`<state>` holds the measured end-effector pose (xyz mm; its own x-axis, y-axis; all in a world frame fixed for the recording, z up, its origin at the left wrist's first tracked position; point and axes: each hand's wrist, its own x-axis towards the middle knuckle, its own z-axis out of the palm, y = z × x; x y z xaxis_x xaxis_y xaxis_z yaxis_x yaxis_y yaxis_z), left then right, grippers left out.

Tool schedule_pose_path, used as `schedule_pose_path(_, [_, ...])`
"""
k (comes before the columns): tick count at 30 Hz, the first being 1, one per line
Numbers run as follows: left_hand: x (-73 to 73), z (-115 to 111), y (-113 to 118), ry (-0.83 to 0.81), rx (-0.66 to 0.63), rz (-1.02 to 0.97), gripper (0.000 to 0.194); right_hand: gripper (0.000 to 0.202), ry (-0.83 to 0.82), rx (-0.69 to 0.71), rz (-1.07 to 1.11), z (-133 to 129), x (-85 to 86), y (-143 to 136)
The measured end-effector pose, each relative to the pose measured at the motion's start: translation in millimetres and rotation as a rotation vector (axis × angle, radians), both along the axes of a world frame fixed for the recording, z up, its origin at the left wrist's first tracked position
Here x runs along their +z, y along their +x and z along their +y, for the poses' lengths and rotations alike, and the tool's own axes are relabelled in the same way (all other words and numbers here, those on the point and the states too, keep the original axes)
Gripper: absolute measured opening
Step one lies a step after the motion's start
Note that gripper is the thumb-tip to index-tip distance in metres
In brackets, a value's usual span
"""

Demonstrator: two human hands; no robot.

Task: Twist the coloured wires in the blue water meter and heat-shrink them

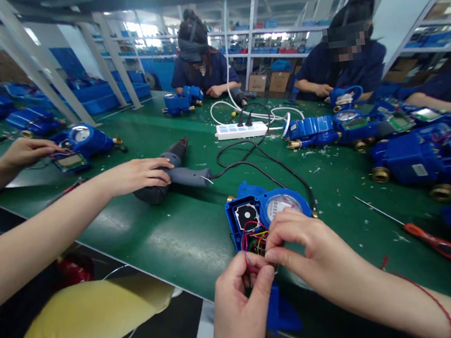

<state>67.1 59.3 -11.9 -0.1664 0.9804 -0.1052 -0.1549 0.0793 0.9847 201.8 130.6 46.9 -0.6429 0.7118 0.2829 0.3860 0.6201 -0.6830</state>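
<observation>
An open blue meter (236, 230) with a round dial (282, 205) lies at the table's front edge, thin red, blue and yellow wires (253, 236) coming out of its box. At its near side my left hand (242, 297) is closed in a pinch on the wires. My right hand (299, 242), a red string round its wrist, pinches beside it, partly over the dial; what its fingertips hold is too small to make out.
A co-worker's hand (140, 176) rests on a grey heat gun (189, 177) at left. A screwdriver (433, 240) and many blue meters (411, 156) lie right. Behind are a white power strip (241, 130), black cables and two people facing this way.
</observation>
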Motion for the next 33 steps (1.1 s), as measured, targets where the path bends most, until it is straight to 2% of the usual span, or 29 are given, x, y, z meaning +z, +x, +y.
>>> schedule_pose_path(3, [2.1,1,1,-0.015,0.007,-0.011,0.020,0.022,0.150,0.046,-0.017,3,1.1,0])
schedule_pose_path(6, [3.8,1,1,-0.022,0.004,-0.009,0.019,0.023,0.208,0.072,-0.020,8,7.2,2])
schedule_pose_path(11, [-0.3,-4,0,-0.034,-0.015,0.009,0.019,0.022,0.381,-0.070,-0.011,22,23.2,11])
schedule_pose_path(13, [-1.9,-6,0,-0.028,-0.013,0.010,0.019,0.022,0.347,-0.063,-0.034,20,23.7,11])
schedule_pose_path(17, [-1.9,-7,1,0.006,-0.023,-0.002,0.021,0.020,0.044,0.040,-0.080,7,11.9,5])
schedule_pose_path(19, [-1.8,-6,1,0.013,-0.038,-0.025,0.022,0.016,-0.012,0.063,-0.064,2,5.5,1])
schedule_pose_path(27, [-0.6,-4,0,-0.028,-0.056,-0.059,0.025,0.023,0.191,0.171,-0.013,7,-2.7,1])
schedule_pose_path(30, [2.9,-3,1,-0.032,-0.028,-0.084,0.026,0.024,0.253,0.178,-0.006,8,-2.4,-1])
schedule_pose_path(33, [4.2,-3,2,-0.034,-0.019,-0.079,0.025,0.025,0.344,0.130,-0.004,14,5.5,-1])
